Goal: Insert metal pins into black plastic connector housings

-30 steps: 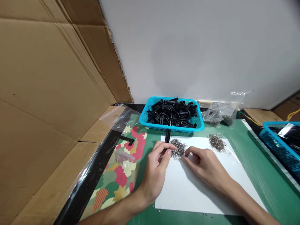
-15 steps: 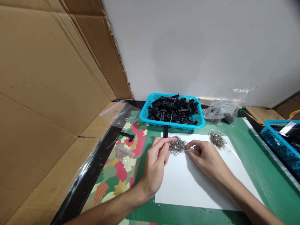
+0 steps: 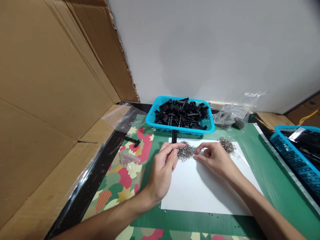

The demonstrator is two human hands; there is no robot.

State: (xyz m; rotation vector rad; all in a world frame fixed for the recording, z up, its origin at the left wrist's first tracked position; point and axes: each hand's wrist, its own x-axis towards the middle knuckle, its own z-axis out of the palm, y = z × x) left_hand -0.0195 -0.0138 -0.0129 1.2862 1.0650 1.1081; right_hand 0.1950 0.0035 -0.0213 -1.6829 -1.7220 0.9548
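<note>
My left hand is closed round a black plastic part, whose end sticks up past the fingers toward the basket. Its index finger reaches over a pile of small metal pieces on a white sheet. At the right edge of that pile, my right hand has thumb and index finger bent toward each other; a thin, shiny bit shows between the fingers, too small to name. A second metal pile lies beyond the right hand.
A blue basket heaped with black parts stands behind the sheet. Clear bags lie to its right, and another blue basket is at far right. One loose black part and a small bag lie left, near cardboard.
The whole view has shifted slightly, so things appear a little further left and up. The thumb and index finger of my right hand are somewhat further apart.
</note>
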